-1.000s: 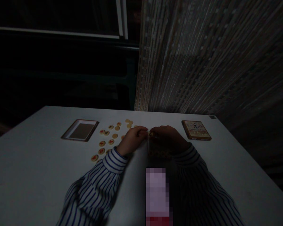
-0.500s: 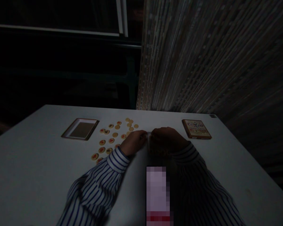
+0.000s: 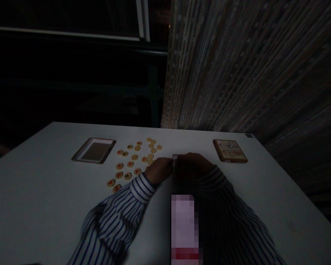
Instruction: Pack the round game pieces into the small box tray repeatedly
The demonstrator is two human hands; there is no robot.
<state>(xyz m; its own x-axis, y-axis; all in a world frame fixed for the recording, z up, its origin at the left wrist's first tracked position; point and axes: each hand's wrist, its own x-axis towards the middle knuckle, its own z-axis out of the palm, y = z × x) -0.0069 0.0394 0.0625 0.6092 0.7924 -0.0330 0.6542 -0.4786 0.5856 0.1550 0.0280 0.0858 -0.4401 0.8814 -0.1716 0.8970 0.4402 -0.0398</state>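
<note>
My left hand [image 3: 160, 170] is closed, its fingertips at the left edge of a pale-rimmed object [image 3: 174, 156], perhaps a shallow box. My right hand [image 3: 192, 165] curls over the same object from the right and hides most of it in shadow. How the fingers grip is too dark to make out fully. To the left of my left hand lie several round Chinese chess pieces, such as a red-marked piece [image 3: 137, 171] and a blank-faced piece [image 3: 134, 158]. Some show red characters, others black ones.
An open shallow box [image 3: 96, 151] with a pale lining lies at the left of the white table [image 3: 49, 191]. A closed, printed box [image 3: 230, 151] lies at the right. Behind the table hangs a string curtain [image 3: 198, 73], and a small dark patch [image 3: 249, 135] marks the far right corner.
Both hands have shifted slightly, the left a little right and down, the right a little left. The row of pieces seen under my right hand is now hidden in shadow. The loose pieces stay put.
</note>
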